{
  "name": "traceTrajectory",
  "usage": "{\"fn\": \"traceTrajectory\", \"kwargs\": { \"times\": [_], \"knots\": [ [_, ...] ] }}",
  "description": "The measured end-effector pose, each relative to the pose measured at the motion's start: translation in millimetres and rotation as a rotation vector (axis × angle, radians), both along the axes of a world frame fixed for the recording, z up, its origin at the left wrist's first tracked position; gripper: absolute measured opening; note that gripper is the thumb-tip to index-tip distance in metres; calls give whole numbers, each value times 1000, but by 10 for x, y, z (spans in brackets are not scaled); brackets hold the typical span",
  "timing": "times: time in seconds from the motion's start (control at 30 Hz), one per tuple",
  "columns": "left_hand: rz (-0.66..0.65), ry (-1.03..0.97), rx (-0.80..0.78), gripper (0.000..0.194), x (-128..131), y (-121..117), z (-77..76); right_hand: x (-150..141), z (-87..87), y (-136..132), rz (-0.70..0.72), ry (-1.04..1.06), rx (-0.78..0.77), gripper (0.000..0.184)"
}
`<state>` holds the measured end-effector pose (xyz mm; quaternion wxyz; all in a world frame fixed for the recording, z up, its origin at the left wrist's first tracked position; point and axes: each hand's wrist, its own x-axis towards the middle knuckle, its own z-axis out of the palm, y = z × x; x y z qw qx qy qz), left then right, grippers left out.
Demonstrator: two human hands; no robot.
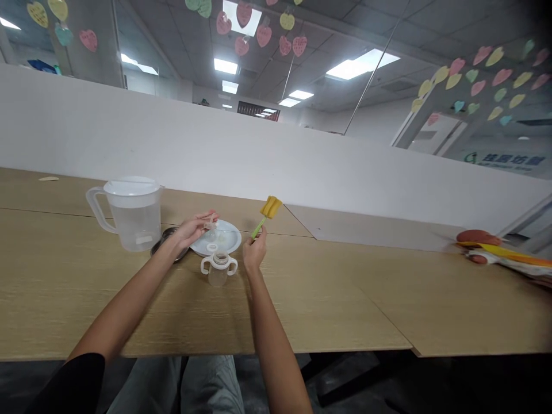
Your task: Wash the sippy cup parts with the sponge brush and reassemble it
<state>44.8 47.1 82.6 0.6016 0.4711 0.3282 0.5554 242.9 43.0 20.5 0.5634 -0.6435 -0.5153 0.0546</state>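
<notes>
My right hand is closed around the green handle of a bottle brush. Its yellow sponge head points up and away from me. Over the white plate, my left hand pinches a small clear bottle part; its exact kind is too small to make out. A baby bottle with two white side handles stands upright and uncapped on the table, between my forearms. At the plate's near edge is a small white ring. Partly hidden behind my left wrist is a dark metal bowl.
A lidded translucent pitcher holding clear liquid stands left of the bowl. The wooden table meets a low white wall with glass above. Yellow, white and reddish items, partly blurred, lie at the far right.
</notes>
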Motion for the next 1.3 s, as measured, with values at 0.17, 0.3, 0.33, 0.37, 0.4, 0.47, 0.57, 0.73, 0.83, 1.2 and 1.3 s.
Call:
{"fn": "traceTrajectory", "kwargs": {
  "times": [0.17,0.3,0.33,0.37,0.4,0.47,0.57,0.73,0.83,1.2,1.3],
  "knots": [
    [305,191,158,38,167,116,86,5,35,-25,9,-82,68,45],
    [527,252,325,38,246,220,140,8,30,-38,79,-142,114,41],
    [575,304,359,36,248,238,148,5,26,-42,102,-145,127,40],
    [619,370,388,34,243,252,154,1,23,-47,122,-144,140,39],
    [654,435,416,32,236,258,161,-6,20,-53,137,-142,156,38],
    [672,524,474,26,222,253,178,-22,20,-72,167,-157,183,37],
    [556,523,525,20,231,200,222,-49,21,-97,221,-230,184,35],
    [448,599,512,33,292,54,328,-70,3,-90,275,-285,159,36],
    [502,702,507,31,302,-2,362,-66,0,-89,278,-292,135,37],
    [568,693,457,22,259,64,320,-61,34,-137,140,-312,28,42],
    [545,661,430,25,263,46,342,-32,32,-104,34,-299,-88,40]
  ]
}}
